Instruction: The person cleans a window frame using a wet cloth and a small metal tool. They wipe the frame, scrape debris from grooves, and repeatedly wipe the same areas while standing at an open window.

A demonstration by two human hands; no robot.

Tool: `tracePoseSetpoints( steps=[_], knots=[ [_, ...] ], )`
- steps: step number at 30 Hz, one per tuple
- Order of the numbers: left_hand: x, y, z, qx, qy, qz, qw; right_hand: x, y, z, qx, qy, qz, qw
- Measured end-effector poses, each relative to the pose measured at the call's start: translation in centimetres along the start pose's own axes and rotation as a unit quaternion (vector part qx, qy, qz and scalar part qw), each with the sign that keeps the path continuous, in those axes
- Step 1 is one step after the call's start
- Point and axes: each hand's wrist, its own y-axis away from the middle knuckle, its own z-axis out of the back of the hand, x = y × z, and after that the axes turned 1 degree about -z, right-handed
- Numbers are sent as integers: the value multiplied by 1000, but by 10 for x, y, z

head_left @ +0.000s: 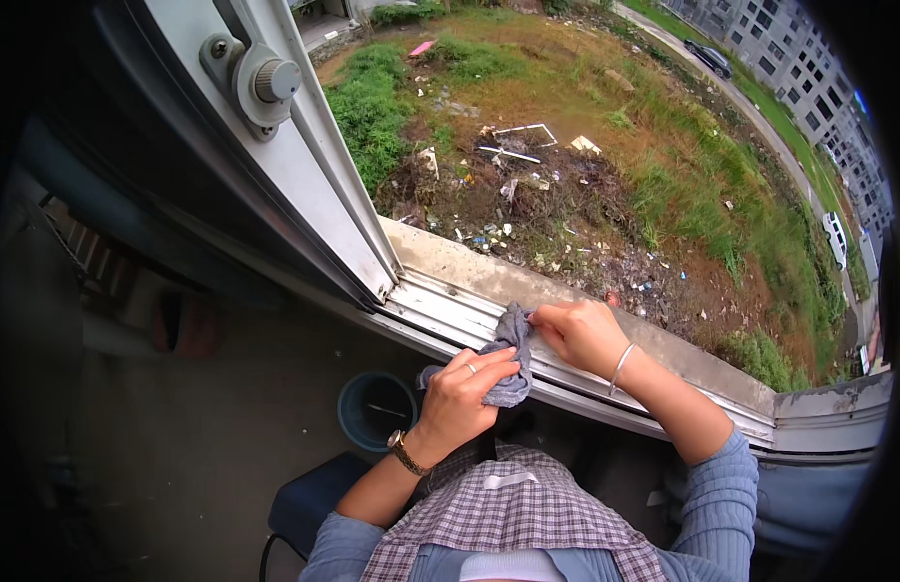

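1. Round blue plastic bucket (349, 423): stands low, at left.
2. My bare left hand (458, 400), ringed: fingers folded closely over the lower part of a crumpled grey fabric cloth (513, 337).
3. That cloth: between my hands, bunched over a white ridged window track (440, 303).
4. My bare right hand (586, 335), bangle at wrist: narrow pinch on the cloth's upper end.
5. Step, I judge: wiping the track; the next move calls for pressing cloth into the grooves.

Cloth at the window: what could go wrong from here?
If the left hand and right hand loosen, the cloth might slip over the outer ledge, which lies close by. The bracelet on the right wrist could scrape the window track, as it appears near it.
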Motion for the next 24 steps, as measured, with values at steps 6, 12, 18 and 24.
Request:
tracePoseSetpoints(
  steps=[6,12,18,24],
  knots=[
    [23,-11,18,-68,-27,43,996,1,-90,-13,39,-56,140,988],
    [-1,-4,-2,38,15,6,999,-10,-39,19,134,-2,79,988],
    [9,-20,2,-39,-18,67,997,14,-82,-15,54,-4,62,997],
    [-20,-29,-37,81,2,-29,996,-17,5,24,75,1,-14,997]
  ],
)
